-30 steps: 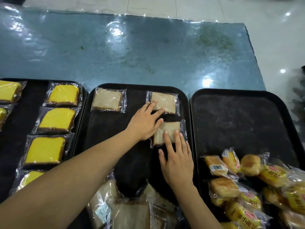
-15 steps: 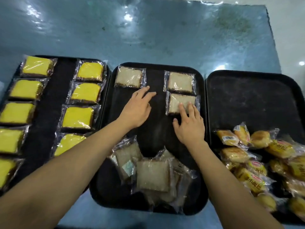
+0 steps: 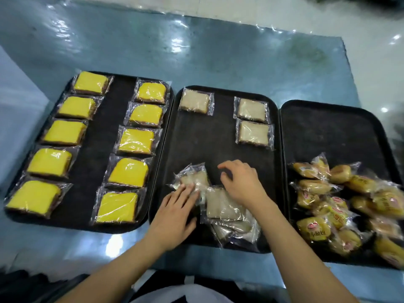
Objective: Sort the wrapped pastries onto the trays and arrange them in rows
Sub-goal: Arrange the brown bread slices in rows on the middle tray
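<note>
Three black trays lie side by side. The middle tray (image 3: 196, 141) has pale wrapped pastries at its far end: one on the left (image 3: 194, 103), two in a column on the right (image 3: 251, 109) (image 3: 254, 134). A loose pile of pale pastries (image 3: 225, 207) lies at its near end. My left hand (image 3: 177, 212) rests straight fingers on one tilted pale pastry (image 3: 195, 177) at the pile's left. My right hand (image 3: 242, 183) hovers over the pile with loosely curled fingers, holding nothing that I can see.
The left tray (image 3: 109, 141) carries yellow wrapped cakes (image 3: 136, 141) in two columns with a bare strip between them. The right tray (image 3: 328, 132) has a heap of golden wrapped buns (image 3: 338, 206) at its near end. A shiny blue plastic-covered table (image 3: 218, 57) lies beyond.
Both hands pulled back from the far pastries to the pile at the near end. The second pastry in the right column now lies free. The camera tilted down and back.
</note>
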A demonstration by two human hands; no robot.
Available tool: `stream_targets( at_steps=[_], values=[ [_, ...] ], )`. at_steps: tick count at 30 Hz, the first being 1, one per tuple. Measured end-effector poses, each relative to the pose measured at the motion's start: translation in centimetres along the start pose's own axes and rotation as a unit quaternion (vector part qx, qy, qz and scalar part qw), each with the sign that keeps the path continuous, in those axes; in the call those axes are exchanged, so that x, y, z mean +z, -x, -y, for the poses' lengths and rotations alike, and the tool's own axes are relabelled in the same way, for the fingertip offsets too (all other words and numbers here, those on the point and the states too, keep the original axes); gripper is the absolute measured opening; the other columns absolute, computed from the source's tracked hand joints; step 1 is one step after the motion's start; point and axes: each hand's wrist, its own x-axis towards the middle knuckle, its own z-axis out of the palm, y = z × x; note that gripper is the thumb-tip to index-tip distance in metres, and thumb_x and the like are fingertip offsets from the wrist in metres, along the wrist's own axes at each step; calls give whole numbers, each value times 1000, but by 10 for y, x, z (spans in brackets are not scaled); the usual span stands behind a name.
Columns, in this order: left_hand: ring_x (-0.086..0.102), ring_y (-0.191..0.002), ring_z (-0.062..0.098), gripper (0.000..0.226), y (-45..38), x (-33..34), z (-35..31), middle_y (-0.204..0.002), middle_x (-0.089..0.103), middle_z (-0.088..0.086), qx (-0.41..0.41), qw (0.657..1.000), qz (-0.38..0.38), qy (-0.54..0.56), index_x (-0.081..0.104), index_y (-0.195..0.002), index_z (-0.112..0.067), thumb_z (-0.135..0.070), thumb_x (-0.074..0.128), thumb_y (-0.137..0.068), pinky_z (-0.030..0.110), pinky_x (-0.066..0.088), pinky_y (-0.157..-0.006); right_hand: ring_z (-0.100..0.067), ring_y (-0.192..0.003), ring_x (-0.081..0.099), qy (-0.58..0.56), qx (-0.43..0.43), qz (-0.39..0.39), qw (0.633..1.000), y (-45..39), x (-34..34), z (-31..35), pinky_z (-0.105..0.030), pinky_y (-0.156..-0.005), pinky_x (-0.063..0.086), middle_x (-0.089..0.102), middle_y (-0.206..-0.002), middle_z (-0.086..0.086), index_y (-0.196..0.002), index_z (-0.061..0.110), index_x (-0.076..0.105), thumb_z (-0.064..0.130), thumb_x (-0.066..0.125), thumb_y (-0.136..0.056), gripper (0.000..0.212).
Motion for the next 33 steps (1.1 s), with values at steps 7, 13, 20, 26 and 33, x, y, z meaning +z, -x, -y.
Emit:
stream_targets(
  at_steps=[7,13,20,26,33],
  values=[
    [26,-147,25,62,-13,-21,-23,-162,29,-1,90,993,-68,35,32,-153,-26,-34,43,-93,42,27,-119,-23,-83,57,-41,122,-208,970,79,-7,-35,-48,-80,49,60,-87,4,-96,23,60,26,59,-91,6],
    [28,-145,29,58,-54,-24,-39,-159,33,1,105,992,72,-24,22,-155,-38,-48,36,-100,44,16,-121,-18,-85,54,69,-140,-174,972,134,43,-23,-37,-81,42,65,-91,10,-98,25,72,37,53,-98,22],
    [55,-104,23,45,-30,-19,-36,-118,68,-4,73,997,-7,28,57,-132,-26,-41,36,-96,40,41,-100,-23,-128,54,164,-6,-186,969,125,46,-38,-50,-111,33,66,-130,6,-129,32,67,48,38,-103,42],
    [51,-104,18,29,-39,-13,-31,-119,55,-8,75,981,-65,168,66,-115,-32,-33,65,-86,34,43,-97,-31,-139,46,181,56,-126,974,89,37,-52,-57,-118,22,60,-141,-7,-139,34,58,57,36,-99,51],
    [25,-146,23,73,-69,-16,-28,-149,45,-2,55,996,9,75,23,-154,-39,-50,58,-91,44,21,-120,-27,-76,55,149,68,-246,955,92,27,-38,-43,-71,39,60,-81,1,-100,21,60,45,50,-96,26]
  ],
)
